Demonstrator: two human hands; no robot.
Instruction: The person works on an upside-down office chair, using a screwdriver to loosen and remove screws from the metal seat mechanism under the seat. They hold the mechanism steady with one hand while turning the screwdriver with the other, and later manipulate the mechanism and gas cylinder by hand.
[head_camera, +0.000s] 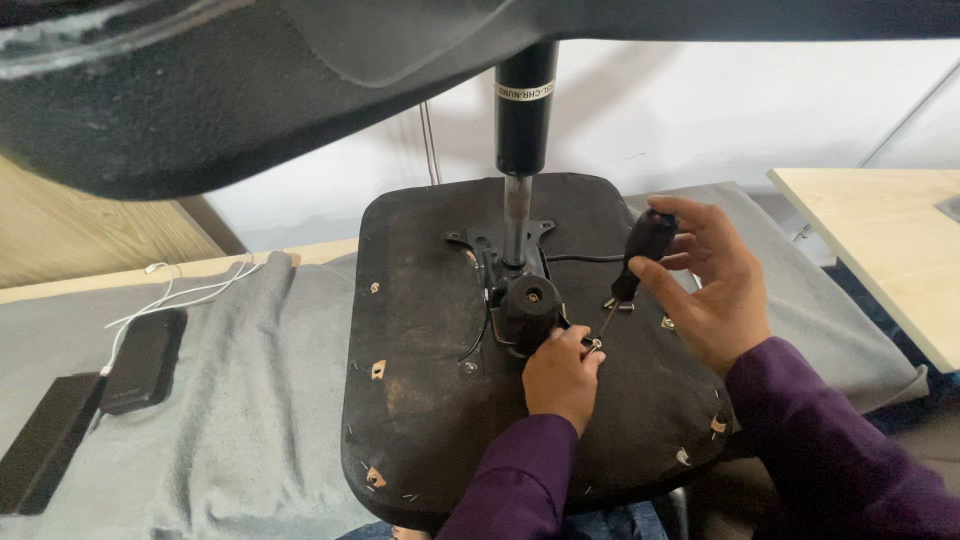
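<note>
An upturned black chair seat (420, 380) lies on a grey cloth, its metal mechanism plate (500, 262) and gas-lift column (524, 130) pointing up. My right hand (710, 285) grips a screwdriver (640, 262) by its black handle, with the thin shaft slanting down to a screw (595, 344). My left hand (560, 378) pinches that small screw at the tip, just right of the round black knob (528, 305).
A dark phone (142, 362) with a white cable (185, 292) and a black box (45, 440) lie on the grey cloth (220, 430) at left. A light wooden tabletop (880, 240) is at right. A black chair part (200, 90) looms overhead.
</note>
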